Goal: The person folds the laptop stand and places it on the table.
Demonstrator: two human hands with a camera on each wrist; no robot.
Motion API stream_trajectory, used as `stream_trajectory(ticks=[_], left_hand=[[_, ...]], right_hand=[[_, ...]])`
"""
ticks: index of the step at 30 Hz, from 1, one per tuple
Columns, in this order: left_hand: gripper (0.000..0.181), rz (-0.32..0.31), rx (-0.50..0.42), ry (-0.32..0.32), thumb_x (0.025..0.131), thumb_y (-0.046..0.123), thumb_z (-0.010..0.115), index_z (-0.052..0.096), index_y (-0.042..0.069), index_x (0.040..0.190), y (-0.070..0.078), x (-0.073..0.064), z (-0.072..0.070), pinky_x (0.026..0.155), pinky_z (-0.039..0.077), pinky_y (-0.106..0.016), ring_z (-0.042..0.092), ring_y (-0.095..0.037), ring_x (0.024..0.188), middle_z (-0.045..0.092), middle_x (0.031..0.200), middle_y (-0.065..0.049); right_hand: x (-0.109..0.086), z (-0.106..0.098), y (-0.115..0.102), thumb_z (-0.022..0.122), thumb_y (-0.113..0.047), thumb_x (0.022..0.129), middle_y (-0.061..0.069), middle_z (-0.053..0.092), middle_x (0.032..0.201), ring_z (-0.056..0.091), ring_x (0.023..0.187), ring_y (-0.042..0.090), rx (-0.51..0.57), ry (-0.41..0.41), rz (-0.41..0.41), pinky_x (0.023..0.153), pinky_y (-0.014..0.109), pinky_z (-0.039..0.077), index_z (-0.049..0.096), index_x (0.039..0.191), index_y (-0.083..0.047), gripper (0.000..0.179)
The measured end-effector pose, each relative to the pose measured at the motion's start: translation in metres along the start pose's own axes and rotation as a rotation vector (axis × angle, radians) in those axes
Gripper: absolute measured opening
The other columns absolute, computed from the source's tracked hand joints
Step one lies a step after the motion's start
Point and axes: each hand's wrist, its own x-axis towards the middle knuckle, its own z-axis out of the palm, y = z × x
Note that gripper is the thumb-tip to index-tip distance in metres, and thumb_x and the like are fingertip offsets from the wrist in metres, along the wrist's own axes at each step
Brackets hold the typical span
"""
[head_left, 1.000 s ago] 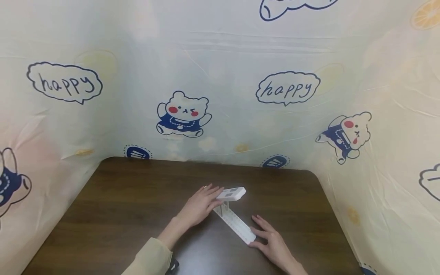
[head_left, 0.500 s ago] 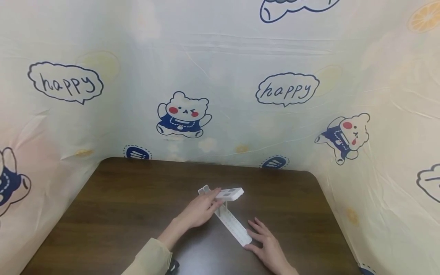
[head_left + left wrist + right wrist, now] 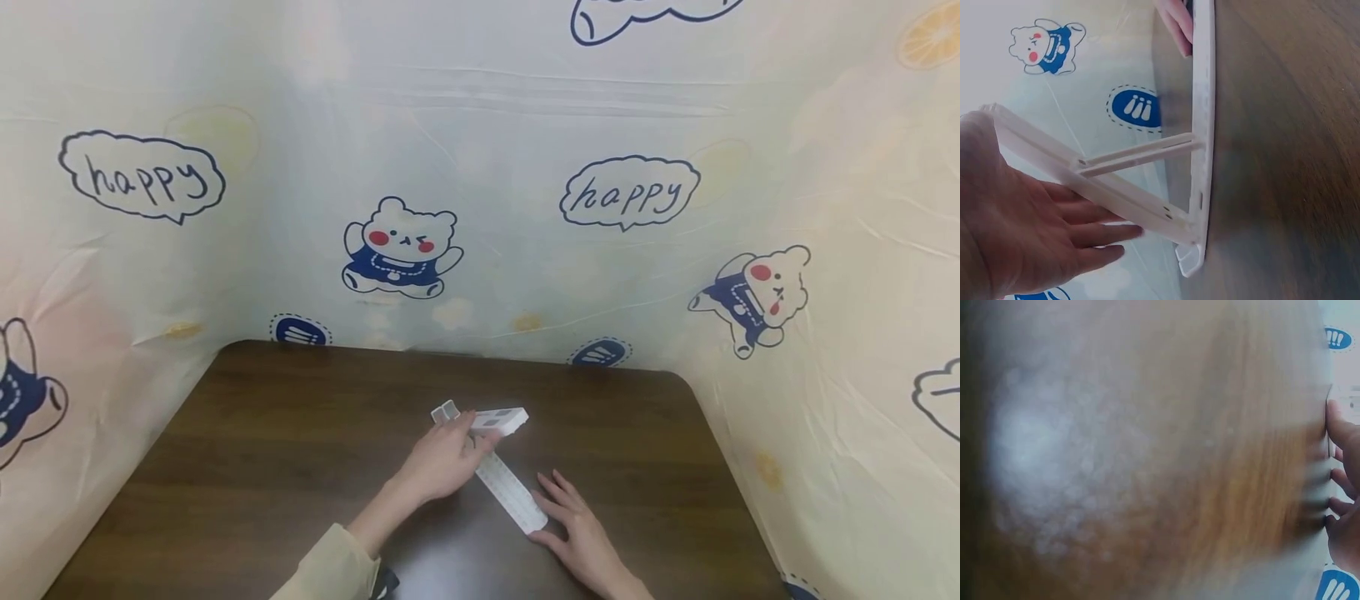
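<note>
A white folding stand [image 3: 512,492] lies on the table, its long slotted base running diagonally between my hands. Its raised upper panel [image 3: 501,420] leans over the base, joined by a pair of thin struts [image 3: 1138,154] seen in the left wrist view. My left hand [image 3: 442,458] holds this panel, thumb on the near side and fingers across its far side. Two small feet [image 3: 446,411] stick out beyond that hand. At the near end of the base, my right hand [image 3: 585,533] has the corner between thumb and index finger, its other fingers spread.
The dark wooden table [image 3: 300,433] has rounded far corners. A printed curtain [image 3: 510,292] with bears and "happy" bubbles surrounds it on the back and sides. Most of the right wrist view is blurred tabletop [image 3: 1147,456].
The stand and my right hand have shifted slightly left. My left thumb has moved along the panel and now covers the struts in the head view, while the small feet have come into sight.
</note>
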Motion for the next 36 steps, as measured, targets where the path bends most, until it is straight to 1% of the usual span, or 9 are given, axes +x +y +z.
stream_trajectory(ticks=[4, 7, 10, 15, 22, 27, 29, 32, 36], left_hand=[[0.074, 0.086, 0.08, 0.014, 0.113, 0.06, 0.045, 0.056, 0.002, 0.158, 0.001, -0.001, 0.0, 0.127, 0.045, -0.062, 0.056, -0.044, 0.152, 0.059, 0.162, -0.022], [0.064, 0.187, 0.136, 0.051, 0.115, 0.053, 0.046, 0.056, 0.009, 0.161, 0.0, 0.0, -0.001, 0.132, 0.041, -0.058, 0.056, -0.039, 0.154, 0.06, 0.163, -0.016], [0.058, 0.263, 0.171, 0.095, 0.116, 0.049, 0.046, 0.055, 0.016, 0.163, 0.0, 0.002, -0.001, 0.134, 0.039, -0.056, 0.057, -0.035, 0.154, 0.061, 0.163, -0.011], [0.056, 0.341, 0.221, 0.128, 0.117, 0.049, 0.046, 0.052, 0.022, 0.165, 0.001, 0.005, -0.003, 0.134, 0.039, -0.055, 0.054, -0.032, 0.157, 0.058, 0.167, -0.007], [0.053, 0.384, 0.266, 0.156, 0.116, 0.047, 0.05, 0.052, 0.028, 0.166, 0.001, 0.008, -0.007, 0.133, 0.04, -0.053, 0.055, -0.033, 0.156, 0.061, 0.164, -0.006], [0.052, 0.385, 0.22, 0.143, 0.115, 0.045, 0.054, 0.054, 0.028, 0.164, 0.004, 0.007, -0.01, 0.131, 0.043, -0.053, 0.056, -0.031, 0.155, 0.063, 0.163, -0.005], [0.052, 0.374, 0.189, 0.134, 0.115, 0.046, 0.053, 0.056, 0.024, 0.163, 0.006, 0.006, -0.009, 0.131, 0.044, -0.053, 0.056, -0.03, 0.155, 0.063, 0.162, -0.005], [0.055, 0.357, 0.155, 0.131, 0.114, 0.048, 0.053, 0.06, 0.016, 0.159, 0.01, 0.004, -0.008, 0.129, 0.046, -0.052, 0.058, -0.031, 0.154, 0.064, 0.161, -0.007], [0.058, 0.353, 0.186, 0.152, 0.114, 0.048, 0.053, 0.062, 0.01, 0.156, 0.014, 0.004, -0.008, 0.13, 0.045, -0.051, 0.057, -0.032, 0.154, 0.063, 0.162, -0.01]], right_hand=[[-0.001, -0.001, -0.001, 0.093, -0.031, 0.086, 0.008, 0.066, 0.159, 0.055, 0.153, 0.043, 0.001, -0.006, 0.002, 0.109, 0.065, 0.058, 0.077, 0.138, -0.008, 0.059], [-0.001, -0.001, -0.001, 0.093, -0.031, 0.086, 0.006, 0.065, 0.16, 0.054, 0.153, 0.042, 0.001, -0.007, 0.007, 0.11, 0.065, 0.058, 0.077, 0.138, -0.009, 0.059], [0.0, -0.001, -0.002, 0.093, -0.031, 0.086, 0.005, 0.065, 0.16, 0.054, 0.154, 0.041, 0.007, -0.011, 0.017, 0.111, 0.065, 0.057, 0.077, 0.138, -0.009, 0.059], [-0.001, -0.002, -0.002, 0.092, -0.032, 0.086, 0.006, 0.065, 0.16, 0.054, 0.154, 0.042, 0.006, -0.018, 0.028, 0.11, 0.066, 0.057, 0.077, 0.138, -0.009, 0.058], [-0.001, -0.002, -0.003, 0.092, -0.031, 0.087, 0.008, 0.066, 0.159, 0.053, 0.154, 0.043, 0.016, -0.023, 0.042, 0.11, 0.068, 0.057, 0.077, 0.138, -0.009, 0.058], [-0.001, 0.0, -0.003, 0.093, -0.031, 0.085, 0.008, 0.066, 0.158, 0.053, 0.154, 0.043, 0.018, -0.016, 0.04, 0.11, 0.067, 0.058, 0.078, 0.137, -0.009, 0.058], [-0.001, 0.0, -0.005, 0.094, -0.031, 0.084, 0.008, 0.067, 0.157, 0.054, 0.153, 0.043, 0.017, -0.004, 0.037, 0.109, 0.066, 0.058, 0.079, 0.136, -0.009, 0.059], [0.001, 0.002, -0.009, 0.096, -0.034, 0.08, 0.008, 0.07, 0.154, 0.057, 0.149, 0.044, 0.008, 0.044, 0.0, 0.111, 0.065, 0.056, 0.081, 0.132, -0.009, 0.059], [0.002, 0.005, -0.017, 0.097, -0.035, 0.076, 0.01, 0.073, 0.149, 0.062, 0.144, 0.045, -0.006, 0.097, -0.047, 0.12, 0.053, 0.05, 0.083, 0.126, -0.006, 0.06]])
